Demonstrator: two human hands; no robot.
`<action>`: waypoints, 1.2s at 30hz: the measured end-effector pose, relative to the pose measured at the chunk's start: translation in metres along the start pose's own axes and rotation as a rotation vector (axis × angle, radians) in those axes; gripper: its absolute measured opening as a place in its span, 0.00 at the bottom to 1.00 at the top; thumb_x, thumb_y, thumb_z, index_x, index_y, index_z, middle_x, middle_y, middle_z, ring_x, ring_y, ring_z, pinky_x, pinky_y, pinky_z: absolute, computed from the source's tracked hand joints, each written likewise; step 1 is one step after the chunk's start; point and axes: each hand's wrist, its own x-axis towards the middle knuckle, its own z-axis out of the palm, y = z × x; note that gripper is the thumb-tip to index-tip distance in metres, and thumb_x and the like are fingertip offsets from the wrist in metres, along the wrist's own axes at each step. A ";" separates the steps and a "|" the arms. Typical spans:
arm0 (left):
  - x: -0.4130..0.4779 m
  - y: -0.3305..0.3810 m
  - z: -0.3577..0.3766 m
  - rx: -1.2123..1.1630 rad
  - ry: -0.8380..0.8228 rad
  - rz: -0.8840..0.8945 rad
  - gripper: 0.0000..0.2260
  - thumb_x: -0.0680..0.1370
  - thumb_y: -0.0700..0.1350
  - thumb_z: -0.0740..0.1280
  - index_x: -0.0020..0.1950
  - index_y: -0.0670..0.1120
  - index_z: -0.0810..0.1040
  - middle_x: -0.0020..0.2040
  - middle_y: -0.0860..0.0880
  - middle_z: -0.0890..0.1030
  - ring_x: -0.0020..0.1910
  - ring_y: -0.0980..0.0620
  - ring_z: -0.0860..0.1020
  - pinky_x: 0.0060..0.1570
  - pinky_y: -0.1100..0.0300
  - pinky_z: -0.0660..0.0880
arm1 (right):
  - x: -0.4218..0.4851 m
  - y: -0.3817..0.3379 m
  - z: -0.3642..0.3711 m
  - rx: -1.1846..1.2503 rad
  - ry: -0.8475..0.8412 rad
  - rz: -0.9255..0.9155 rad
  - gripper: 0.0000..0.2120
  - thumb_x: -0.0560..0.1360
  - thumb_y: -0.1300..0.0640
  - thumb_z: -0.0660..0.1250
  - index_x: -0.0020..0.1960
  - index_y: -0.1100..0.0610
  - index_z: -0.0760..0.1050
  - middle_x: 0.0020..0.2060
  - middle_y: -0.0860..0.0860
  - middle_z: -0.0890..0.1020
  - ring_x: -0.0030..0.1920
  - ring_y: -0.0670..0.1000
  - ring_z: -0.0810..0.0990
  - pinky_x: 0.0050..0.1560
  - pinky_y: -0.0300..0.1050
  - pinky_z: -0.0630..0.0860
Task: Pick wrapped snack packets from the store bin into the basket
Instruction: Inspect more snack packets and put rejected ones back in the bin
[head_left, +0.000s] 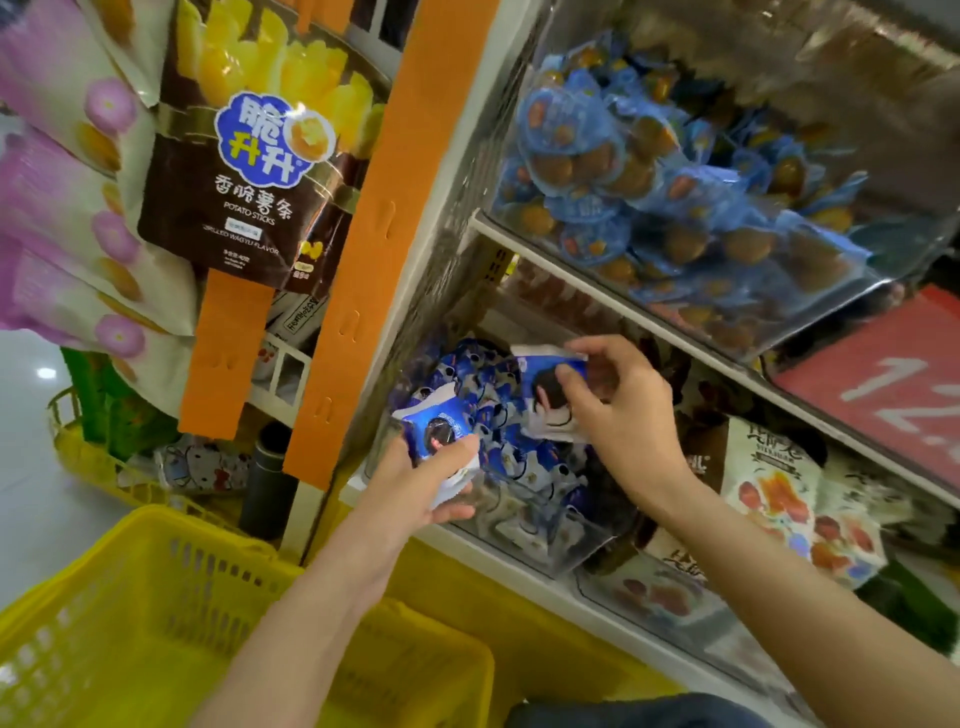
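Left hand (434, 480) curls round a blue-white packet (441, 434), thumb on top, fingers underneath, at the front edge of the clear bin (550, 551). Right hand (610, 410) pinches a second packet (550, 395) between thumb and fingertips, lifted just above the pile of packets (511, 457) in the bin. Yellow basket (156, 613) sits below left, under the left forearm. Upper bin (701, 197) holds blue-wrapped snacks.

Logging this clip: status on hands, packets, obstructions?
Left hand grips blue packets. Right hand pinches single packet above bin. Yellow basket below, no obstruction seen.
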 end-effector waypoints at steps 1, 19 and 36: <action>-0.004 0.000 -0.001 0.024 -0.017 -0.006 0.32 0.63 0.57 0.72 0.64 0.50 0.69 0.57 0.50 0.79 0.52 0.51 0.80 0.46 0.56 0.80 | -0.009 -0.007 -0.003 0.112 -0.056 0.039 0.08 0.74 0.57 0.67 0.47 0.45 0.73 0.42 0.42 0.79 0.42 0.38 0.79 0.40 0.29 0.75; -0.031 0.010 -0.005 0.141 -0.166 -0.040 0.32 0.60 0.52 0.75 0.63 0.53 0.70 0.52 0.52 0.83 0.53 0.51 0.81 0.61 0.46 0.72 | -0.051 -0.022 0.014 0.417 -0.604 0.451 0.22 0.78 0.41 0.53 0.55 0.55 0.78 0.50 0.52 0.83 0.52 0.51 0.81 0.56 0.47 0.78; -0.006 0.009 -0.013 -0.033 -0.016 0.101 0.14 0.77 0.47 0.64 0.63 0.52 0.72 0.52 0.49 0.82 0.45 0.52 0.83 0.44 0.56 0.81 | 0.051 0.057 0.028 -0.388 -0.131 0.291 0.17 0.79 0.52 0.60 0.33 0.53 0.64 0.27 0.49 0.68 0.33 0.53 0.70 0.32 0.44 0.59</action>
